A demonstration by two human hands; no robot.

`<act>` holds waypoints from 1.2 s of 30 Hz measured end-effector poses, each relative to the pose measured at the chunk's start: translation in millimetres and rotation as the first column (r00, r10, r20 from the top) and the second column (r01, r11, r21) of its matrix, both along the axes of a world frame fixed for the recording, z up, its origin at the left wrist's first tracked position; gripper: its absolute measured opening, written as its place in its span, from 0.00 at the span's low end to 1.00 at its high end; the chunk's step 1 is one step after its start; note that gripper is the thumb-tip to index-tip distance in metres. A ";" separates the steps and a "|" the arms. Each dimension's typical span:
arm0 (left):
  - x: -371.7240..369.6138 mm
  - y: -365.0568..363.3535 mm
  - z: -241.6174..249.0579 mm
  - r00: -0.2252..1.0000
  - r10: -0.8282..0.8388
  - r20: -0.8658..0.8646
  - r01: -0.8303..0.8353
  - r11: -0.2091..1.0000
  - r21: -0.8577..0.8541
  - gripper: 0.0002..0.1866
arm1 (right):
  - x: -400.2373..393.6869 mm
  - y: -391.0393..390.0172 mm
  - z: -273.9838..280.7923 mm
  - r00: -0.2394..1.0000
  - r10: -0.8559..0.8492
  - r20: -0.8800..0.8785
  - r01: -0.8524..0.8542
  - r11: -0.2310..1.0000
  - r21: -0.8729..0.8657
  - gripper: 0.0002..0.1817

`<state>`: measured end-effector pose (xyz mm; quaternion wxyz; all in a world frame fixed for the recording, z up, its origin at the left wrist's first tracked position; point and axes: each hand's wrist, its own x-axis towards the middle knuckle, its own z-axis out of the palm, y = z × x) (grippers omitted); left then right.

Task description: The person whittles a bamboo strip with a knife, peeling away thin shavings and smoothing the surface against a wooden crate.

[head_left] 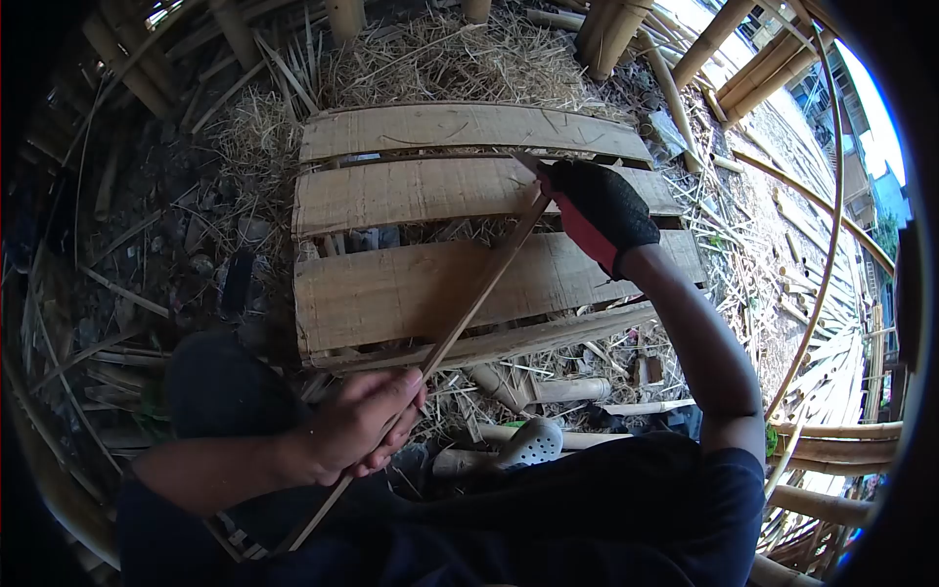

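A long, thin bamboo strip slants from near my lap up over a low slatted wooden bench. My bare left hand is wrapped round its lower part, in front of the bench's near edge. At the strip's upper end, over the slats, my right hand is closed, in a black and red glove. A pointed, flat knife blade sticks out past the gloved fingers, beside the strip's end. The knife's handle is hidden in the glove. Wooden slats with gaps between them lie under the strip.
Shavings are heaped behind the bench. Upright bamboo poles stand at the back. Cut bamboo pieces and a light clog with holes are below the bench's near edge. A long curved strip arches at the right.
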<state>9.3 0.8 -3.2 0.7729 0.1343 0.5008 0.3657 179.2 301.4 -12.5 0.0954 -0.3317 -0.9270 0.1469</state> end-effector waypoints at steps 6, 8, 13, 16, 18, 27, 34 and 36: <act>1.1 2.5 3.3 0.991 -0.005 -0.132 0.009 1.000 0.029 0.22 | 5.9 1.6 -5.2 0.997 0.053 0.055 -0.062 0.984 0.169 0.10; -0.3 2.8 4.9 0.992 0.009 -0.129 -0.007 1.000 0.020 0.22 | 6.8 5.3 -11.4 0.994 0.038 0.105 -0.047 0.996 0.081 0.10; -3.9 4.7 6.2 0.987 -0.015 -0.163 0.016 1.000 0.002 0.21 | 1.3 12.1 -14.2 0.990 0.057 0.129 -0.063 0.997 0.039 0.12; -5.6 5.8 7.4 0.989 -0.017 -0.144 0.017 1.000 -0.005 0.21 | -6.8 16.4 -2.3 0.978 0.114 0.178 -0.123 0.992 0.041 0.11; -6.1 6.7 9.7 0.993 -0.016 -0.114 0.014 1.000 -0.017 0.21 | -9.2 18.6 -5.9 0.972 0.145 0.185 -0.159 0.985 0.064 0.11; -6.5 12.0 16.8 0.986 -0.062 -0.156 0.058 0.998 -0.034 0.23 | -2.8 21.9 -19.1 0.979 0.110 0.170 -0.094 0.991 -0.096 0.14; -5.1 11.9 20.2 0.993 -0.057 -0.098 0.053 0.997 -0.051 0.22 | -4.8 13.3 -0.8 0.963 0.201 0.179 -0.161 0.963 -0.217 0.16; -4.6 11.8 20.3 0.995 -0.052 -0.088 0.048 0.998 -0.048 0.22 | -6.9 1.8 -0.4 0.935 0.317 0.158 -0.266 0.923 -0.278 0.16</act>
